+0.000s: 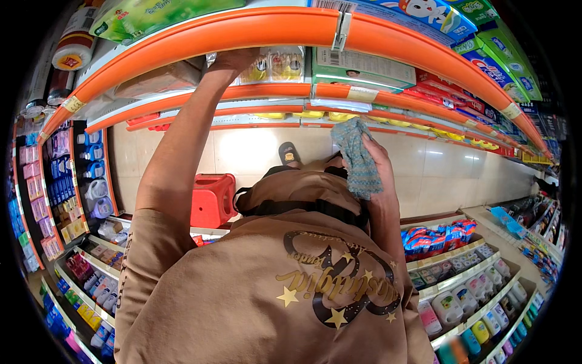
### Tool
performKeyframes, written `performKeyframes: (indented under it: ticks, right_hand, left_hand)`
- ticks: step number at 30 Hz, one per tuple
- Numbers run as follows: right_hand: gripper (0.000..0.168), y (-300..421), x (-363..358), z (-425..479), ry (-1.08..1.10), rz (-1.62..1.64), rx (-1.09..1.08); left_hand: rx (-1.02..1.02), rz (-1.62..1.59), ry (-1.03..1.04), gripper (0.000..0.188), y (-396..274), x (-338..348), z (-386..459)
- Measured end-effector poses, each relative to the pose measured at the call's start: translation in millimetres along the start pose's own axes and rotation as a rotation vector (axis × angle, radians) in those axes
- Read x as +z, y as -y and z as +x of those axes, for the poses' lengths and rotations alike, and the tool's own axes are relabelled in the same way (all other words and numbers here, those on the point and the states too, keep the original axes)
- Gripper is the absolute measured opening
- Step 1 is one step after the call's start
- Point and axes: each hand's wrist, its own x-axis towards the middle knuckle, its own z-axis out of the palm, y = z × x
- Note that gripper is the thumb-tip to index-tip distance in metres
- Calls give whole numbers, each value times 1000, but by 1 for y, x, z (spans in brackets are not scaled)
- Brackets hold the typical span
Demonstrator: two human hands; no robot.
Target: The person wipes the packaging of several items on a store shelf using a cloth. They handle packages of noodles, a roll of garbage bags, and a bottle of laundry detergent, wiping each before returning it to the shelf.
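My right hand [378, 157] holds a crumpled grey-blue patterned cloth [357, 159] in front of my waist, away from the shelves. My left hand [235, 58] reaches into a shelf below the top orange shelf rail [254, 28], which partly covers its fingers. Beside it stand clear plastic packs [285, 63] with yellow contents. Whether the fingers grip one of these packs is hidden. Left of my wrist lies a brown box wrapped in clear plastic [159, 79]. To the right of the packs sits a green and white carton [363, 68].
Toothpaste boxes [493, 75] fill the right of the shelving. A red plastic stool [213, 200] stands on the tiled floor [423, 182] at my left. Shelves behind me carry bottles [448, 307] and bagged goods [436, 239]. Detergent jugs [97, 189] line the left side.
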Motion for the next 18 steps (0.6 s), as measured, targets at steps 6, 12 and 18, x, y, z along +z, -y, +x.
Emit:
performKeyframes:
  ticks: [6, 12, 18]
  right_hand:
    - [30, 1, 1, 0, -18, 46, -9]
    - [30, 2, 2, 2, 3, 47, 3]
    - [31, 0, 3, 4, 20, 46, 4]
  left_hand:
    - [50, 157, 29, 31, 18, 17, -4]
    - [-207, -319, 92, 28, 9, -3, -2]
    - [-286, -384, 59, 28, 5, -21, 0]
